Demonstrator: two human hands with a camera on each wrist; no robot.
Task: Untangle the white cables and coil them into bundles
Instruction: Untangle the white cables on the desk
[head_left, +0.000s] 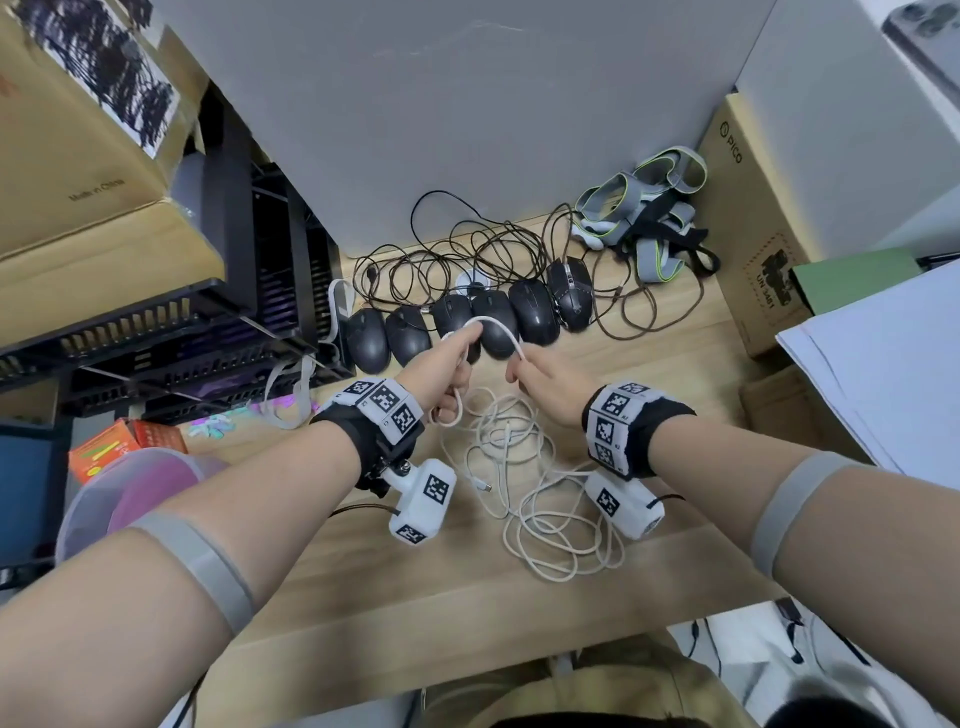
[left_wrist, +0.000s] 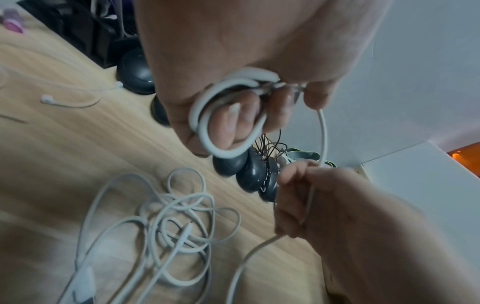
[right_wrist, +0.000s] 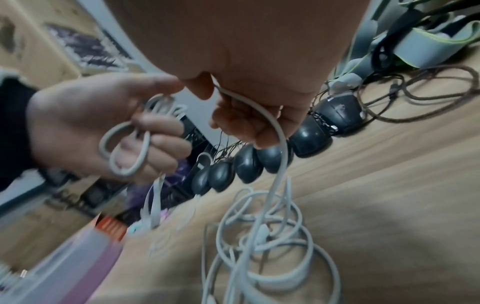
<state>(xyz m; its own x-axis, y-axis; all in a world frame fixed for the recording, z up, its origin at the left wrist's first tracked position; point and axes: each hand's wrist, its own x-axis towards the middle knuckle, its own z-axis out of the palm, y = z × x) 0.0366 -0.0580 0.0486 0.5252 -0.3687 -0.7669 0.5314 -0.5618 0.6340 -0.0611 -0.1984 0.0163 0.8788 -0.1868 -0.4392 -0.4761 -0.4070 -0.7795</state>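
A white cable (head_left: 498, 327) arches between both hands above the wooden desk (head_left: 415, 571), its slack in the tangle (head_left: 524, 483) below. Only the wrist views show the small coil (left_wrist: 228, 117) the left hand (left_wrist: 233, 61) grips; the right hand (right_wrist: 246, 61) pinches the cable beside the row of black mice (head_left: 467, 327)

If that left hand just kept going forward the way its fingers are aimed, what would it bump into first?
Most likely the row of black mice. The left hand, which grips a small coil of white cable, points straight at them across the desk. It is raised, though, so it might pass over them.
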